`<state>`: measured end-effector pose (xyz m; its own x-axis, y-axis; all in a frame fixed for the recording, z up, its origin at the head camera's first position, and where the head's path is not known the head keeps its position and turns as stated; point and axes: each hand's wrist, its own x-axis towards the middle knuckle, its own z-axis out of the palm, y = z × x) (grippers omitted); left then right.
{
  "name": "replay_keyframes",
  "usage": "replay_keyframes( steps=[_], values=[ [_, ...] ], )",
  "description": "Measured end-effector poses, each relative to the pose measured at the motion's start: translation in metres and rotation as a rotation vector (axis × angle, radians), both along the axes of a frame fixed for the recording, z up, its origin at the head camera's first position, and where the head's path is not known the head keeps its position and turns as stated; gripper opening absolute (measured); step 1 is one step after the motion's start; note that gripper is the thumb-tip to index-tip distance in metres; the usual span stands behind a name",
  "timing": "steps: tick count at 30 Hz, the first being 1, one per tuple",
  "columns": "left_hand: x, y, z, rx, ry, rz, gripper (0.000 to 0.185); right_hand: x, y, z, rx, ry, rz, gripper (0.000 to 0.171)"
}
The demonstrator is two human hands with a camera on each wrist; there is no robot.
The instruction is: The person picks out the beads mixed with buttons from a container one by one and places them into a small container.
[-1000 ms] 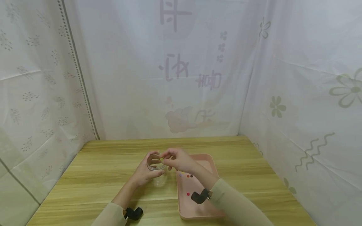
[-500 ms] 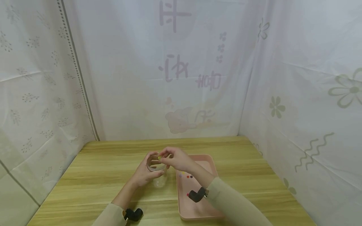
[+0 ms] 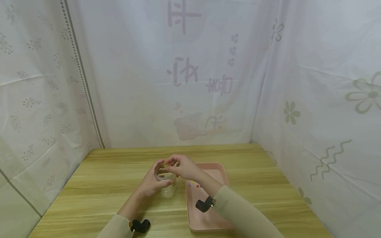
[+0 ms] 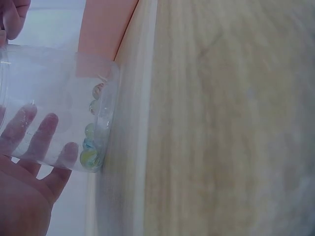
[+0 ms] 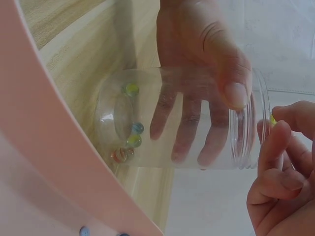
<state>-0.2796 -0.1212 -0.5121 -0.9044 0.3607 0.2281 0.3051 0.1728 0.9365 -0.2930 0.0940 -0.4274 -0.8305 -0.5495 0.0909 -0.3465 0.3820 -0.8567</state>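
A clear wide-mouthed jar [image 3: 168, 191] stands on the table, and my left hand [image 3: 151, 181] grips its side with the fingers wrapped around it. Several glass marbles [image 5: 131, 90] lie at its bottom in both wrist views. Over the jar's open mouth, my right hand [image 3: 185, 169] pinches a small yellow piece [image 3: 165, 166] between thumb and fingers. Only a sliver of yellow shows in the right wrist view, so its exact kind is hard to tell.
Right of the jar lies a pink tray [image 3: 205, 221], partly under my right forearm. Small coloured pieces, among them a red one [image 3: 197, 186], lie in it. A black wrist camera [image 3: 141, 226] hangs near the table by my left sleeve.
My right hand has shifted slightly left with the yellow piece, further over the jar's mouth. The left hand and the jar have stayed in place.
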Motion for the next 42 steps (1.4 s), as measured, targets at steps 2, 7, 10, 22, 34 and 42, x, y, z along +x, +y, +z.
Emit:
replay_keyframes(
  steps=[2,7,10,22,34,42],
  values=[
    [0.0,0.0,0.0,0.001,0.001,-0.002,0.084,0.0,-0.001,0.0,-0.005,-0.008,-0.003,0.017],
    [0.0,0.0,0.0,0.0,0.005,0.0,0.083,0.0,-0.001,-0.001,-0.018,-0.019,-0.001,0.021],
    [0.001,0.001,0.001,0.005,0.0,0.005,0.083,-0.002,0.002,-0.001,-0.043,-0.025,0.004,0.026],
    [-0.001,0.001,0.0,0.033,0.006,0.0,0.085,-0.017,0.038,-0.005,-0.163,-0.066,-0.078,0.038],
    [0.0,0.002,0.002,0.062,0.018,-0.025,0.085,-0.026,0.071,-0.017,-0.129,-0.075,-0.143,0.036],
    [0.0,0.001,-0.001,0.042,0.022,-0.023,0.084,-0.029,0.083,-0.031,-0.093,-0.067,-0.169,0.035]
  ],
)
